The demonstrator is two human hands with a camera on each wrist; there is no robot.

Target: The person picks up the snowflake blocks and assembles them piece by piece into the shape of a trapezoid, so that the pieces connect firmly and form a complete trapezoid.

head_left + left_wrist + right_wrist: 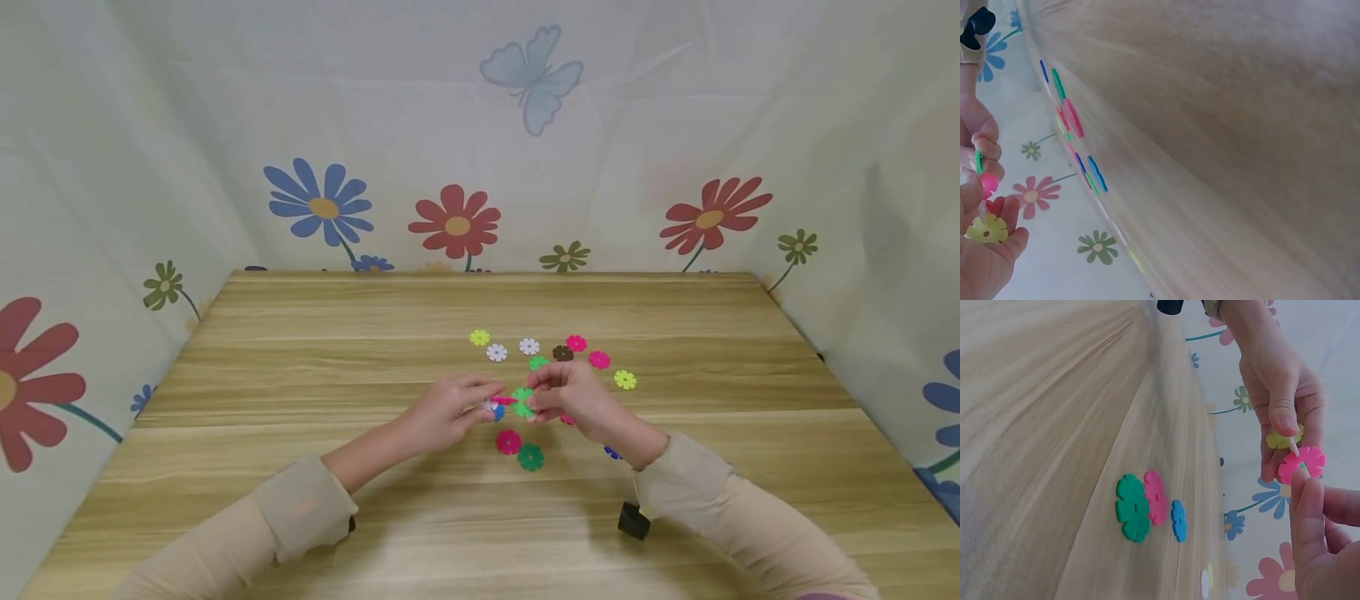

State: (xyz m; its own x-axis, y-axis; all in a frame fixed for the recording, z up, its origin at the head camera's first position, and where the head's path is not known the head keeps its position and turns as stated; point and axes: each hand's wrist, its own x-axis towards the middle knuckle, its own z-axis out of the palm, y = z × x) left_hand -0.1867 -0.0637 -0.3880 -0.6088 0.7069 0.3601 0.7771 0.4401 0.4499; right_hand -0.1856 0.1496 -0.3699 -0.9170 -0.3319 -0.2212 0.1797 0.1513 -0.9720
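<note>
My left hand (pixel 450 410) pinches a small joined group of notched plastic flower discs: a yellow disc (pixel 995 226), a white disc (pixel 1294 447) seen edge-on and a pink disc (pixel 1310 464). Facing it, my right hand (pixel 576 402) holds a light green disc (pixel 521 402) between thumb and fingers. The green disc's edge meets the pink disc; fingers hide whether their notches are engaged. Both hands are raised above the table. Below them lie a loose pink disc (pixel 507 442), a dark green disc (pixel 530 457) and a blue disc (pixel 1178 521).
Farther back on the wooden table (pixel 337 333) are several more discs, among them a yellow disc (pixel 479 337), a white disc (pixel 529 346) and a brown disc (pixel 562 353). A dark blue disc (pixel 612 452) is partly under the right forearm. Flower-printed cloth (pixel 390 108) surrounds the table.
</note>
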